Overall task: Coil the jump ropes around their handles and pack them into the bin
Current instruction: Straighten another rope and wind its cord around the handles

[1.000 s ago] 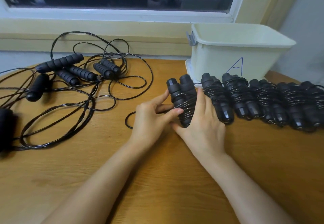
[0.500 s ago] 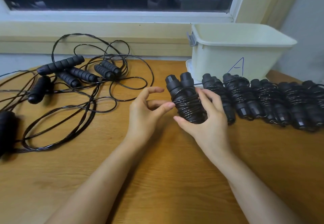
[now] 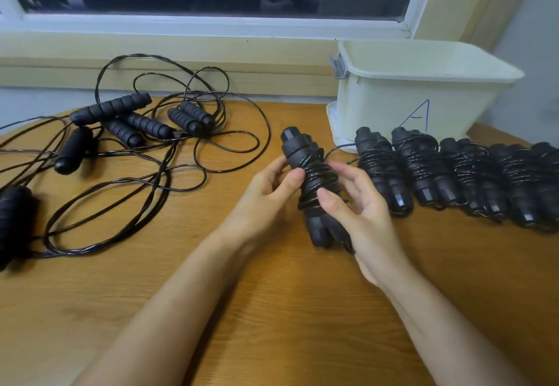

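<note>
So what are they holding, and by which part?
A coiled jump rope: the left hand and right hand both grip its cord-wrapped middle, one on each side.

Only 1 readable mark: a capital "A" (image 3: 416,116), hand-drawn in blue ink on the front wall of the cream plastic bin (image 3: 378,104). It sits right of ctr on that wall, below the rim, w/ thin, slightly slanted strokes.

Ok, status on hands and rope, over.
Left hand and right hand grip the wound rope bundle. Bin behind the finished row, bottom unseen. Loose ropes tangled left, none blocking.
</note>
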